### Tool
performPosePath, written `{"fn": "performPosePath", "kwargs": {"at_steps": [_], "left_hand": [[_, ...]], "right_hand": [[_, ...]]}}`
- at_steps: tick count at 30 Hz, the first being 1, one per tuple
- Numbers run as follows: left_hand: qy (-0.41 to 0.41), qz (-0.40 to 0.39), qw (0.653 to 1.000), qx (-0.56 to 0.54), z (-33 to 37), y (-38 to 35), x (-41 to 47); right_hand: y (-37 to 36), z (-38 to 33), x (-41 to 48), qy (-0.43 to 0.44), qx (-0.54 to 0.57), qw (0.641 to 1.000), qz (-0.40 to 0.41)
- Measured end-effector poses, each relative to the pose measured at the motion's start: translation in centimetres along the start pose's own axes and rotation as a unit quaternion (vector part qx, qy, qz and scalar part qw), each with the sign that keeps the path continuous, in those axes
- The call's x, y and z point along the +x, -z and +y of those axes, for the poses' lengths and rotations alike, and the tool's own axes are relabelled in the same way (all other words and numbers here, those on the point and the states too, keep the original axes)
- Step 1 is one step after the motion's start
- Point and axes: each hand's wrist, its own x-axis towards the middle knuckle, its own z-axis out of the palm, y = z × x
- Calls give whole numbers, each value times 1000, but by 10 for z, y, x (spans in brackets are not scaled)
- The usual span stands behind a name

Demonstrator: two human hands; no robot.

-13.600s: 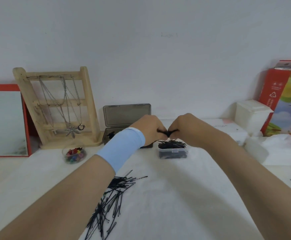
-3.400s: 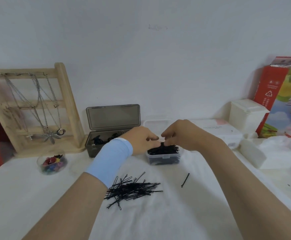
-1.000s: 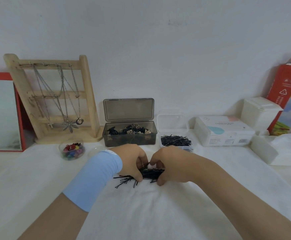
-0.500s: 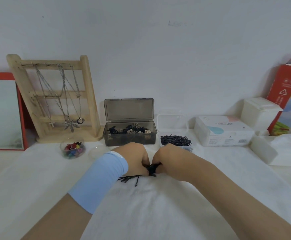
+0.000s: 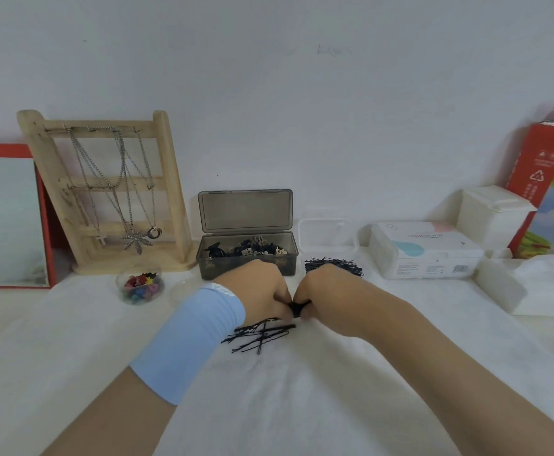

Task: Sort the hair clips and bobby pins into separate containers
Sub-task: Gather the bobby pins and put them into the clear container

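Mid-desk the left hand [image 5: 262, 292] and right hand [image 5: 323, 289] meet, fingers curled, pinching a bundle of bobby pins [image 5: 298, 308]. Just nearer lie loose pins [image 5: 259, 334]. Along the far edge, close behind the knuckles, stand the grey clip box [image 5: 209, 270] and clear pin tub [image 5: 328, 236].

One grey box [image 5: 247, 263], one clear box [image 5: 328, 230], one necklace rack [image 5: 104, 192].
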Motion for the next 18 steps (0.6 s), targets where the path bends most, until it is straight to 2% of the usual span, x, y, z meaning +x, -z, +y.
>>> {"fn": "performPosePath", "kwargs": {"at_steps": [5, 11, 18], "left_hand": [[-23, 57, 996, -64, 5, 22, 13], [-16, 105, 986, -131, 19, 41, 50], [5, 71, 985, -159, 15, 26, 82]], "right_hand": [[35, 23, -11, -35, 57, 996, 53], [52, 66, 6, -84, 71, 990, 86], [32, 92, 23, -109, 118, 985, 58]]}}
